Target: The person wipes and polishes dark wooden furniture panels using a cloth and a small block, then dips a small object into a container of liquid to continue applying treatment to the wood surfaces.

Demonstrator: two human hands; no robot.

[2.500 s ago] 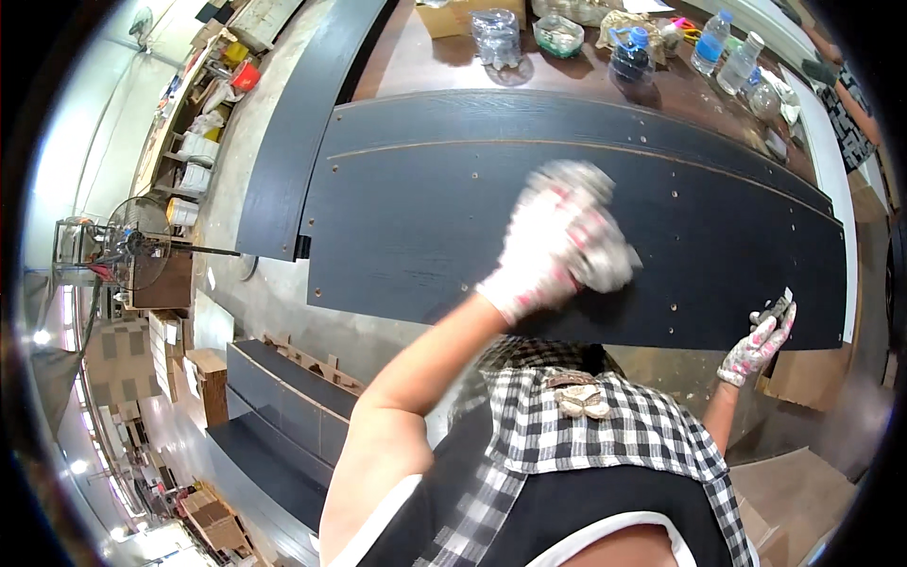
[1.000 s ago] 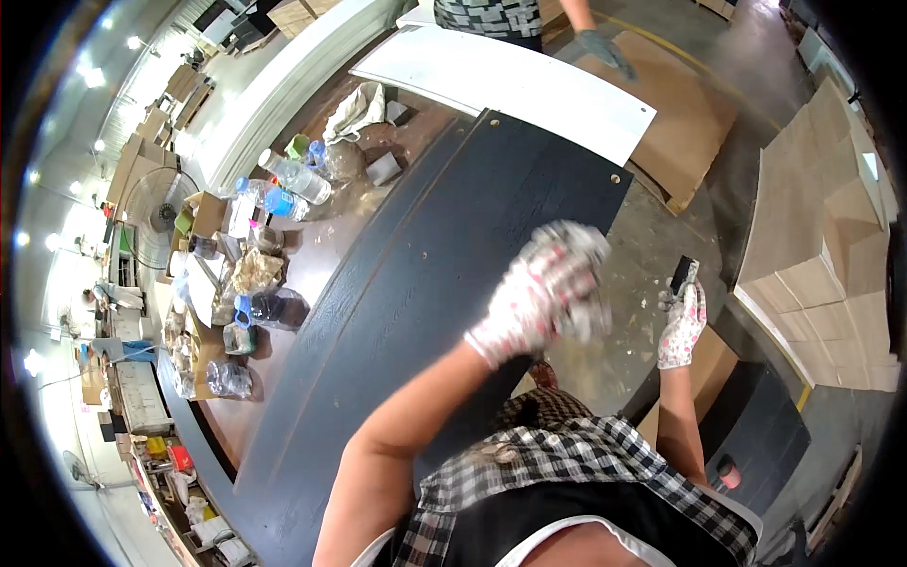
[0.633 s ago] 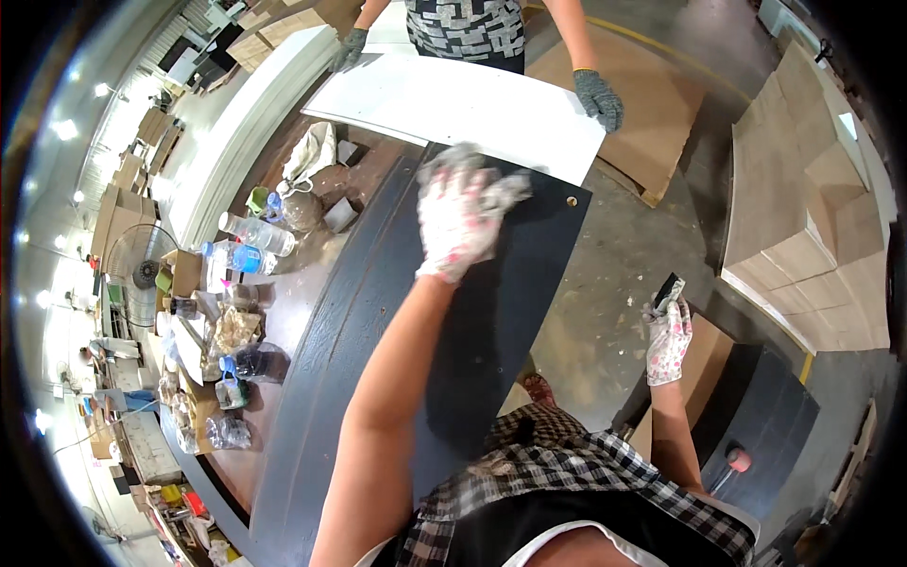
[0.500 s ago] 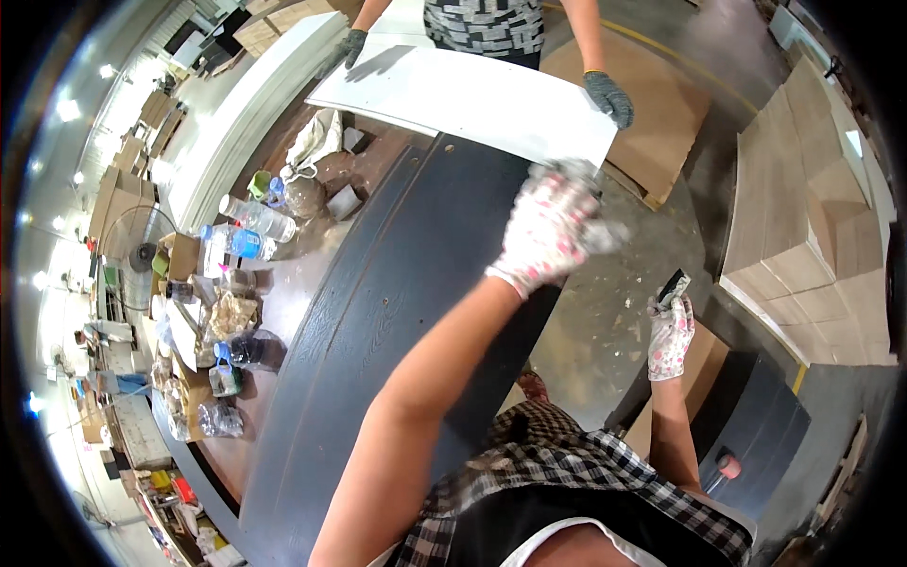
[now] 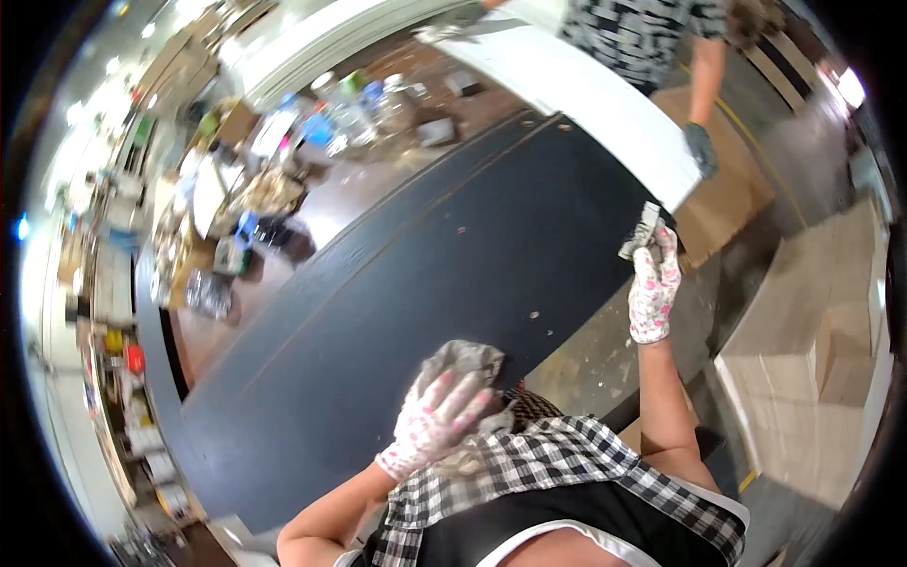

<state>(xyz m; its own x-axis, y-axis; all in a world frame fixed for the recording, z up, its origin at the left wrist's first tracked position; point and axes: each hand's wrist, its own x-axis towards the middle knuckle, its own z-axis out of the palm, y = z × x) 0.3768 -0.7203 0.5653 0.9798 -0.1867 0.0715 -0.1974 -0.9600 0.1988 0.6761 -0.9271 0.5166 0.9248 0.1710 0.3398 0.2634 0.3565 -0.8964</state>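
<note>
A long dark grey panel (image 5: 425, 255) with a grooved strip along its far-left side lies across the table. My left hand (image 5: 436, 420), in a white glove with pink spots, presses a crumpled grey rag (image 5: 463, 364) near the panel's close edge; its fingers lie over the cloth. Raised beyond the panel's right edge, my right hand (image 5: 654, 293) wears a matching glove. Pinched in its fingers is a small whitish-grey folded piece (image 5: 644, 231) with a dark side; its exact kind I cannot make out. Pale specks dot the panel.
Across from me a person in dark gloves (image 5: 699, 149) holds a white board (image 5: 586, 94) at the panel's far end. Plastic bottles (image 5: 350, 123) and bags crowd the brown table (image 5: 316, 208) at left. Stacked cardboard (image 5: 803, 378) stands on the right.
My left hand has swept the rag from the panel's far right back toward me. My right hand has risen with its small piece. The view has turned.
</note>
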